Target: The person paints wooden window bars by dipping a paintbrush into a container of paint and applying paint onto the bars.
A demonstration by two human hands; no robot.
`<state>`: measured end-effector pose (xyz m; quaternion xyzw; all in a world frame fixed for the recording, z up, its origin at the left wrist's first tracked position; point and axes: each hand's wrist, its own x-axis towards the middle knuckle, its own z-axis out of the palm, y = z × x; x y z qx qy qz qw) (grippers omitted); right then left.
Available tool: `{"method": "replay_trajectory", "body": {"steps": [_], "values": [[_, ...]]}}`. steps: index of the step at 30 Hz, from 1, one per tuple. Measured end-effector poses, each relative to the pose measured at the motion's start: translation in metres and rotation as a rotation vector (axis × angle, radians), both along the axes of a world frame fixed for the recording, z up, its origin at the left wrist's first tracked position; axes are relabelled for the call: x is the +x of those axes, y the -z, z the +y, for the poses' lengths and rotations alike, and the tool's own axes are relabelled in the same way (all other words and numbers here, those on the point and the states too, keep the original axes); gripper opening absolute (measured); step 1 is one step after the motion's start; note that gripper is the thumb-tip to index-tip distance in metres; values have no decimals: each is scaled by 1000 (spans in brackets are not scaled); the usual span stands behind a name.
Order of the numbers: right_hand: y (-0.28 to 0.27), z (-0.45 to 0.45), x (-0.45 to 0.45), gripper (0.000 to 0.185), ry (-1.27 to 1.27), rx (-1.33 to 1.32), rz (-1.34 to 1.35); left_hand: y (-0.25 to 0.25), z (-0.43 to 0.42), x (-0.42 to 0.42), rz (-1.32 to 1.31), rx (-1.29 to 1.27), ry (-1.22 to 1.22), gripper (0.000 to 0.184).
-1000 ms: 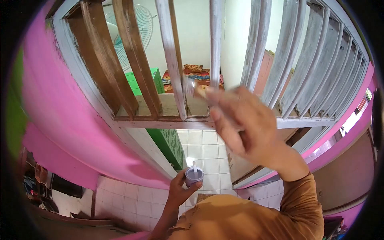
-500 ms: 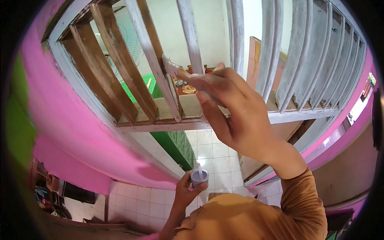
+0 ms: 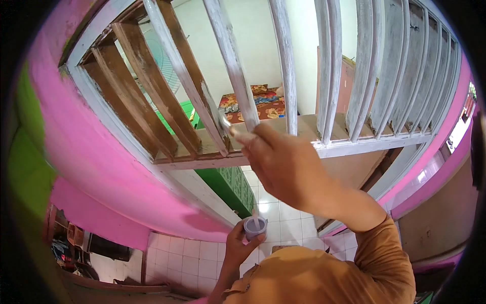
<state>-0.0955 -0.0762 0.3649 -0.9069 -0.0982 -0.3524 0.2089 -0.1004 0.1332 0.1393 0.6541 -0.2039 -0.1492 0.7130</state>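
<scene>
My right hand [image 3: 296, 169] is closed on the handle of a paintbrush [image 3: 231, 129]. Its bristles touch the side of a wooden slat [image 3: 186, 71] near the slat's lower end. That slat has a pale front edge, while its side face is still mostly bare brown. Low in the head view, my left hand [image 3: 239, 249] is wrapped round a small cup of greyish paint [image 3: 255, 230]. A pale stick [image 3: 256, 219] stands up out of the cup.
Brown unpainted slats [image 3: 136, 83] stand to the left, whitish ones [image 3: 329, 66] to the right. A sill [image 3: 304, 126] runs beneath them. Pink wall [image 3: 101, 147] curves along the left. Behind the slats are a fan [image 3: 161, 63] and a patterned bed [image 3: 268, 107].
My right hand and the brush have moved down along the slat, and the wrist has turned. The view has shifted slightly. My left hand keeps hold of the cup.
</scene>
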Motion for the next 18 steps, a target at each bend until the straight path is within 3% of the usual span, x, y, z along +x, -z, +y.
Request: {"method": "replay_trajectory", "body": {"steps": [6,13,18], "values": [[-21,-4,8,29,-108,63,-348,3,2,-1,-25,17,6,54],[-6,-1,-6,30,-180,-4,-181,2,1,-4,-7,8,-22,55],[-22,-3,-1,34,-247,117,-389,-1,0,-1,-1,37,22,56]]}}
